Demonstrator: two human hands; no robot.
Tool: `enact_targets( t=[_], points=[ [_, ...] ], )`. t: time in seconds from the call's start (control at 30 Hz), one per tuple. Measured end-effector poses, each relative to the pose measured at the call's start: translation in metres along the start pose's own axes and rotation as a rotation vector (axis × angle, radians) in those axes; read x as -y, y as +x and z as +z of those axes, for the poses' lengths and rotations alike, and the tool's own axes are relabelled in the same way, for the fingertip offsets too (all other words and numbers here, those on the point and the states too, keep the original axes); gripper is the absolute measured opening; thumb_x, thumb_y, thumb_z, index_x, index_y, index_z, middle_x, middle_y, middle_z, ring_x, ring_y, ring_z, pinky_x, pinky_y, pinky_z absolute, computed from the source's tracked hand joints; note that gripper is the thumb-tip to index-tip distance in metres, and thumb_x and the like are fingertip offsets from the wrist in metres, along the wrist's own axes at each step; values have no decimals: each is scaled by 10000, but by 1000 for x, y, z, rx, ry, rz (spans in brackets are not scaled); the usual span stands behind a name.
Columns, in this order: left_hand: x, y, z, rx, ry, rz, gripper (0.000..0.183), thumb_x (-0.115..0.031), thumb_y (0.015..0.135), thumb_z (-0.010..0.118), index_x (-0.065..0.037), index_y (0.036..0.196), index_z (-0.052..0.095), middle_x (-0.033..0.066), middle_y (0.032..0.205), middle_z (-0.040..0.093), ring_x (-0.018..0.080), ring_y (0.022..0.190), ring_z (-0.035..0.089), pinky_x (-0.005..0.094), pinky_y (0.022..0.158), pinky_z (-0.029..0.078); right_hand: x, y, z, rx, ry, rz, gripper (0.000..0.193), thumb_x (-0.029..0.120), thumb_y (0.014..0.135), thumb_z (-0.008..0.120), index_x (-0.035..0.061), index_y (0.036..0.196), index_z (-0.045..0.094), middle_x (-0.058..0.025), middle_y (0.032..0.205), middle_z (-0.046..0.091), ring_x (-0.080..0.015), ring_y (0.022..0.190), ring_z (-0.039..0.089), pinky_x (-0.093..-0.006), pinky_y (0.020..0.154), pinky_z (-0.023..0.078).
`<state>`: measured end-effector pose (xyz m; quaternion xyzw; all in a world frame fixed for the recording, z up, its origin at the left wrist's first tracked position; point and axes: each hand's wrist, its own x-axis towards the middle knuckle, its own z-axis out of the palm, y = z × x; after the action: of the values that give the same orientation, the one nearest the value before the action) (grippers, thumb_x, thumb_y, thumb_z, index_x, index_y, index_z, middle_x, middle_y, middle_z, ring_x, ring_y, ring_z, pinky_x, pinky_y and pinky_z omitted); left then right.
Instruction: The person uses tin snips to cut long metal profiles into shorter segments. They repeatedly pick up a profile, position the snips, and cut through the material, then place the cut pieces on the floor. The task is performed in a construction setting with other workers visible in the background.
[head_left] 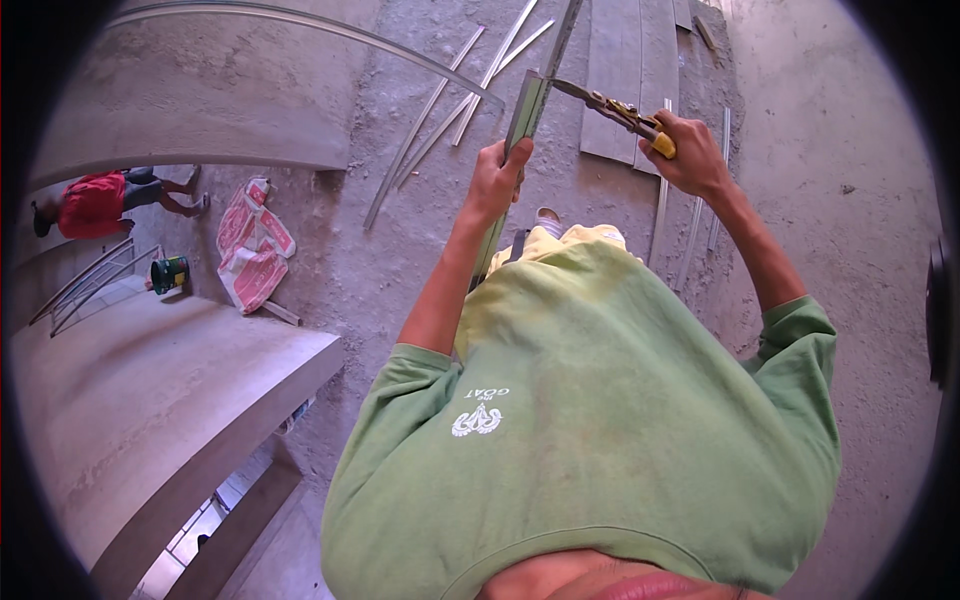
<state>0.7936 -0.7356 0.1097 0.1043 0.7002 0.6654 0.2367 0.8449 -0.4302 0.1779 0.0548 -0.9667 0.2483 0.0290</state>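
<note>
My left hand [495, 182] is closed around a long, narrow metal channel [527, 108], which runs from beside my body up past the top edge of the view. In my right hand [688, 155] is a pair of tin snips [612, 106] with yellow handles. Their blades point left and meet the channel's edge just above my left hand. Whether the blades have bitten into the metal is too small to tell. My fingers hide part of the channel and most of the grips.
Loose metal strips [425, 130] lie crossed on the rough floor ahead, with more strips [697, 210] at right. Grey boards [628, 75] lie beyond. At left are a concrete ledge [180, 400], a red-and-white sack [255, 245], a dark green bucket [170, 275] and another person [92, 205] in red.
</note>
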Motion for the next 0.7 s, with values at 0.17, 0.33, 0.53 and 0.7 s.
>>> enact_targets(
  t=[0.17,0.33,0.53,0.7],
  points=[
    [3,2,3,-4,-2,-6,573,-636,917,542,-88,759,491,-37,582,422,53,468,420,231,413,348,-10,7,-5,101,42,12,188,174,812,696,18,865,604,-196,680,632,-398,660,641,-471,617,490],
    [7,6,-2,4,-89,-36,577,-646,878,599,-102,737,472,-45,566,423,50,454,421,233,394,351,-2,6,-19,178,29,43,228,184,813,695,16,937,602,-201,766,651,-391,752,652,-464,680,498],
    [2,7,-7,36,-75,-83,574,-668,884,565,-108,784,485,-44,619,415,47,490,402,221,421,336,-10,-5,-6,33,-9,70,427,168,793,700,10,1165,562,-210,1049,640,-395,972,625,-456,830,497],
    [8,18,-27,243,-301,-171,606,-714,857,552,-114,820,481,-54,638,380,44,514,368,214,434,301,-22,-10,2,73,39,82,420,143,781,691,16,1160,560,-196,1058,629,-395,982,618,-456,850,500]
  ],
)
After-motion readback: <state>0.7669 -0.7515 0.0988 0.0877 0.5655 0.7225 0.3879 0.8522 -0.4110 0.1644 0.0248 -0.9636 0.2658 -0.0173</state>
